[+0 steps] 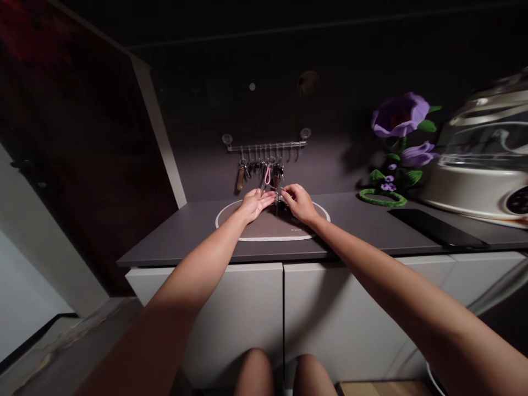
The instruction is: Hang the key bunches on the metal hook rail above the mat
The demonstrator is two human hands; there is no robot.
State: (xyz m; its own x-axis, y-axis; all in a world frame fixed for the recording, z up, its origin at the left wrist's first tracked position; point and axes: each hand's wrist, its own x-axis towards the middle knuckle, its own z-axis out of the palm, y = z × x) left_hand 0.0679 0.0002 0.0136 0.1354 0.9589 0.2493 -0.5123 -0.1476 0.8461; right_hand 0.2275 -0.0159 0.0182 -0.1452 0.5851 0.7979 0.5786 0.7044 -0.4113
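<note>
Left hand (256, 205) open, palm up; right hand (300, 204) pinching what looks like a key (281, 191): a fingertip-only grip could drop it!

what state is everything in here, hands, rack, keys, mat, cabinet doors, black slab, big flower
left hand: open, palm up
right hand: fingertips drawn together, grip unclear
hook rack: fixed to wall, rightmost hooks bare
keys: hanging in a bunched row
pink loop: hanging among keys
oval mat: flat on counter
cabinet doors: shut
black slab: lying flat, face dark
big purple flower: upright, bloom open
</note>
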